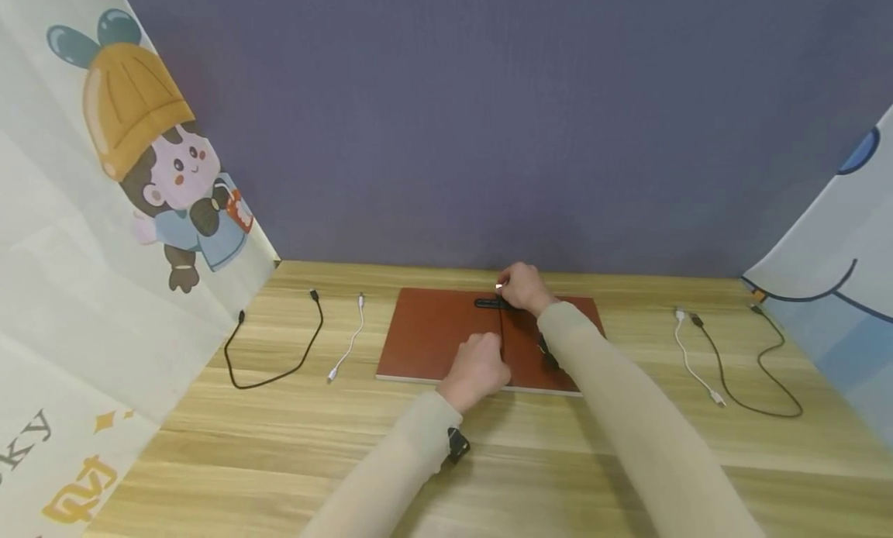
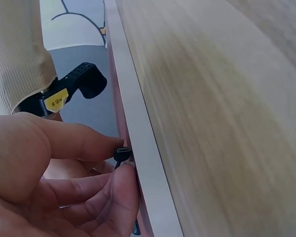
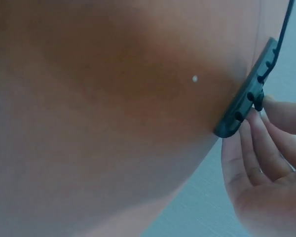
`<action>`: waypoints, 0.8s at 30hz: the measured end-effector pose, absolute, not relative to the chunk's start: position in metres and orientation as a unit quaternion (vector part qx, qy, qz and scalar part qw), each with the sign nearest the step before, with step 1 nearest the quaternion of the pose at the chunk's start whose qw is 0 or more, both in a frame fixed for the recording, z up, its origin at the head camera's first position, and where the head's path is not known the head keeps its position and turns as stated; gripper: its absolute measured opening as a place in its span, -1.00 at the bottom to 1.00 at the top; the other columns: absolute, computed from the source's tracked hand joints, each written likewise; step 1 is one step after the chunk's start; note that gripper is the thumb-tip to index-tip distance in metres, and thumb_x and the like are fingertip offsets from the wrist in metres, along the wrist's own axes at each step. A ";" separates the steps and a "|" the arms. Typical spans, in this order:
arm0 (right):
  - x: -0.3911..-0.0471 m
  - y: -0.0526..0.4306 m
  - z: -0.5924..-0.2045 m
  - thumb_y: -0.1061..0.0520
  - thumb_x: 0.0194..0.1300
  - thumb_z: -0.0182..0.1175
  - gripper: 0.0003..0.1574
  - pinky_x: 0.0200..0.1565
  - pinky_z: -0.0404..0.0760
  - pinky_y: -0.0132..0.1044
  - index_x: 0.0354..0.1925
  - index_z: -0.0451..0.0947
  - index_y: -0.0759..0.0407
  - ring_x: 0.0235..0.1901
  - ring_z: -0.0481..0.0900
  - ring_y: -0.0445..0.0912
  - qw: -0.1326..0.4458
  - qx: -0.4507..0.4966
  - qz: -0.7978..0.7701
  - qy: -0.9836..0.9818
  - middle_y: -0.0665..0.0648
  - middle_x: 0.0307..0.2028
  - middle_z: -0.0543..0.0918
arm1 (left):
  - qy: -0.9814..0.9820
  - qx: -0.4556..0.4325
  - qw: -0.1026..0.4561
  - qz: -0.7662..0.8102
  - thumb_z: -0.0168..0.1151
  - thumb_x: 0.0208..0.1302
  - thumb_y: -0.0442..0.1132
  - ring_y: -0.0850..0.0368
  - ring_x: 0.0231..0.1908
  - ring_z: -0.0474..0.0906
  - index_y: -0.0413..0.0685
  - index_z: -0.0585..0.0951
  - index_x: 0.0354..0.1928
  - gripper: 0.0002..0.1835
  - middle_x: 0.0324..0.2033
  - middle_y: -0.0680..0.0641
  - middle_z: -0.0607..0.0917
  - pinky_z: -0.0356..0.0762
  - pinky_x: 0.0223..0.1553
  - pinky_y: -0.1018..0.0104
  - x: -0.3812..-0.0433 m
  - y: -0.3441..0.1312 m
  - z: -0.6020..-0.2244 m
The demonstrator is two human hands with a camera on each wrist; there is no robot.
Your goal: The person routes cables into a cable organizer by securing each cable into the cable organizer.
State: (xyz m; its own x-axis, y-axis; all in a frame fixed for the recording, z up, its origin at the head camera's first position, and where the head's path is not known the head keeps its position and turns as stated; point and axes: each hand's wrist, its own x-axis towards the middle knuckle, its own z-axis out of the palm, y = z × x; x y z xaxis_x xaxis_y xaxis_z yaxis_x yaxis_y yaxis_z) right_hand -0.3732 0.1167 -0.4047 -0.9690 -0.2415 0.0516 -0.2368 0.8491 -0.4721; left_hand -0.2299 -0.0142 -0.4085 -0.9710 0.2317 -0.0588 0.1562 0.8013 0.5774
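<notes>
A brown mat [image 1: 432,332] lies on the wooden table [image 1: 293,437]. A black slotted cable holder [image 1: 488,302] [image 3: 246,96] sits at the mat's far edge. My right hand [image 1: 515,291] [image 3: 260,111] pinches a thin black cable [image 1: 501,330] [image 3: 287,17] at the holder. The cable runs toward me across the mat. My left hand [image 1: 488,361] [image 2: 124,158] pinches the cable's black plug [image 2: 121,151] by the mat's near edge [image 2: 143,163]. How the cable sits in the holder's slots is hidden by my fingers.
Left of the mat lie a black cable [image 1: 279,363] and a white cable [image 1: 349,336]. On the right lie another white cable [image 1: 694,360] and black cable [image 1: 756,371]. Printed screens [image 1: 105,212] close both sides and a grey wall [image 1: 488,119] the back.
</notes>
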 end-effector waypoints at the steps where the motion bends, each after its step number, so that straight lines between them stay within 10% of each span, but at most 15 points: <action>1: -0.373 0.117 -0.404 0.13 0.40 0.25 -0.63 0.13 0.55 -0.02 0.07 0.67 0.35 0.05 0.61 0.20 0.007 -0.124 -0.247 0.961 0.29 -0.04 0.73 | 0.947 0.102 0.064 0.298 0.27 0.04 -0.45 0.02 -0.56 0.41 -0.13 0.57 -0.45 -0.90 -0.51 -0.09 0.56 0.41 -0.58 0.21 -0.230 -0.014 -0.409; 24: -0.345 0.162 -0.380 0.21 0.43 0.20 -0.69 0.11 0.54 0.10 0.02 0.66 0.39 0.08 0.57 0.27 0.003 -0.146 -0.255 0.956 0.36 0.02 0.68 | 0.950 0.093 0.077 0.288 0.37 0.15 -0.32 0.00 -0.32 0.56 -0.19 0.61 -0.08 -0.72 -0.22 -0.13 0.69 0.57 -0.27 0.13 -0.231 -0.016 -0.406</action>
